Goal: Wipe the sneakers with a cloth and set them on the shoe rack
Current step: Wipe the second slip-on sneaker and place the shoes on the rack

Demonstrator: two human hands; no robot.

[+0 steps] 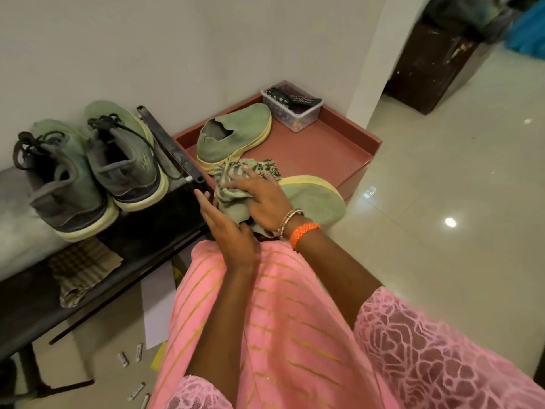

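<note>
Head view: at mid-frame, a person's right hand (pixel 259 199) presses a striped cloth (pixel 236 180) onto a green sneaker (pixel 312 199) — fingers spread. Left hand (pixel 227 231) steadies the shoe's heel with straight fingers. Its mate (pixel 236 134) lies on a red tray (pixel 324 149) — two laced sneakers (pixel 94 169) sit on the rack (pixel 141 231), at left.

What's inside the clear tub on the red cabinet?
Two dark remotes lie across the tub; small colourful bits show through its wall. What lies under the remotes is hidden.
</note>
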